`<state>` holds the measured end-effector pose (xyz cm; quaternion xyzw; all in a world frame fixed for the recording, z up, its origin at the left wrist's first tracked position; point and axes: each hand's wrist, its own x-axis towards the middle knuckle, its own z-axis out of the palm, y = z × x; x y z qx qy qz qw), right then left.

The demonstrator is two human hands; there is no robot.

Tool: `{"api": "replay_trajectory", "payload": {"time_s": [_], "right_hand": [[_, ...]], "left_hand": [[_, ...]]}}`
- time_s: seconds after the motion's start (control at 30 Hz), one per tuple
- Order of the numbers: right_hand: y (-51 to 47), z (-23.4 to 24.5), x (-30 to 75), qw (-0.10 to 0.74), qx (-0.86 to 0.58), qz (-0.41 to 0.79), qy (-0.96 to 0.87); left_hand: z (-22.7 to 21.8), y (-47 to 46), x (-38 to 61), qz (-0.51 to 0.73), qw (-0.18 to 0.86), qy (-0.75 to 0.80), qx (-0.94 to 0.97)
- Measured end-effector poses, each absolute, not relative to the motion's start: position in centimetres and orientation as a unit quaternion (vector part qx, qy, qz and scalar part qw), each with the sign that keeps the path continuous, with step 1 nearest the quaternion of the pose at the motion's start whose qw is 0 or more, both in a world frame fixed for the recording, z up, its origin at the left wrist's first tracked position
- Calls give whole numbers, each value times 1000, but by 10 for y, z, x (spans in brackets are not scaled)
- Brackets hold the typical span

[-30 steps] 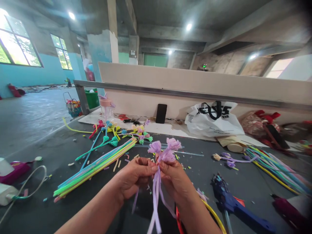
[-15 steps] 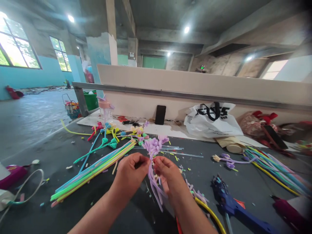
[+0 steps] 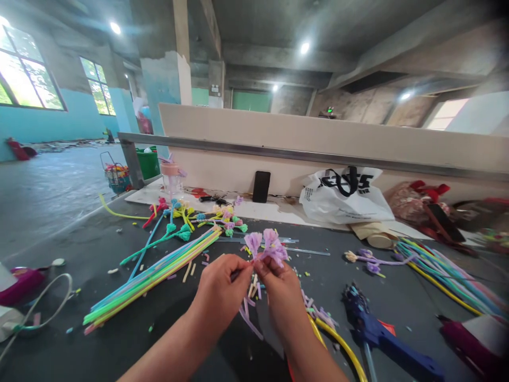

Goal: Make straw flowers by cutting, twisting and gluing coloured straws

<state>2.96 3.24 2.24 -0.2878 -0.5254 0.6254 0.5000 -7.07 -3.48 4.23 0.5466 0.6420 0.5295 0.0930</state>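
Note:
Between my hands is a purple pipe-cleaner flower [image 3: 275, 247], its fluffy petals up and its stems hanging below. My left hand [image 3: 222, 286] pinches it near the base of the left petal cluster, thumb and forefinger together. My right hand [image 3: 280, 286] grips it just under the larger right cluster, fingers closed. The fingertips of both hands nearly touch and hide the joint between them. Short cut pipe-cleaner pieces [image 3: 318, 313] lie on the dark table beside my right hand. Left of my left hand rests a bundle of pastel pipe cleaners [image 3: 159, 276].
A blue glue gun [image 3: 382, 337] lies at right, near a yellow tube [image 3: 345, 347]. Finished-looking coloured flowers [image 3: 185, 232] sit at back left. Along the back stand a pink-lidded cup [image 3: 172, 178], a black phone [image 3: 261, 187] and a white bag [image 3: 344, 196]. More pipe cleaners [image 3: 449, 278] lie right.
The purple flower has tilted to the right and its petals have parted into two clusters. My right hand has shifted up onto the right cluster; the stems hang further left.

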Motion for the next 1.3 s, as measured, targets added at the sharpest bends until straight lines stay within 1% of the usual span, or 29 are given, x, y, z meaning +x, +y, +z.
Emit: {"api": "replay_trajectory", "payload": {"time_s": [0.13, 0.2, 0.27, 0.4, 0.53, 0.67, 0.73, 0.8, 0.9, 0.97, 1.03, 1.13, 1.23, 1.3], "right_hand": [[35, 19, 28, 506, -275, 643, -505], [35, 19, 28, 506, -269, 647, -503], [35, 20, 28, 503, -257, 649, -509], [33, 24, 29, 478, -215, 685, -506], [27, 31, 29, 457, -182, 734, -468], [23, 37, 32, 432, -141, 783, -426], [23, 39, 34, 410, -131, 806, -405], [26, 39, 35, 389, -128, 825, -388], [32, 37, 36, 379, -138, 829, -388], [36, 34, 35, 390, -155, 815, -399], [40, 30, 33, 411, -178, 796, -408], [42, 25, 30, 439, -218, 748, -448], [40, 21, 28, 442, -249, 702, -499], [37, 20, 26, 439, -257, 688, -517]], "left_hand": [[47, -31, -75, 541, 275, 627, 488], [49, -30, -76, 544, 320, 611, 478], [51, -31, -77, 544, 344, 599, 477], [54, -33, -79, 570, 403, 555, 452], [52, -34, -80, 603, 540, 481, 337], [44, -33, -73, 611, 669, 363, 216], [40, -32, -69, 593, 716, 317, 188], [40, -32, -66, 580, 733, 306, 177], [44, -33, -65, 600, 700, 348, 170], [47, -32, -67, 613, 663, 381, 200], [50, -32, -71, 624, 602, 426, 261], [49, -31, -76, 621, 434, 540, 366], [46, -32, -79, 558, 222, 641, 478], [42, -33, -79, 505, 83, 669, 539]]}}
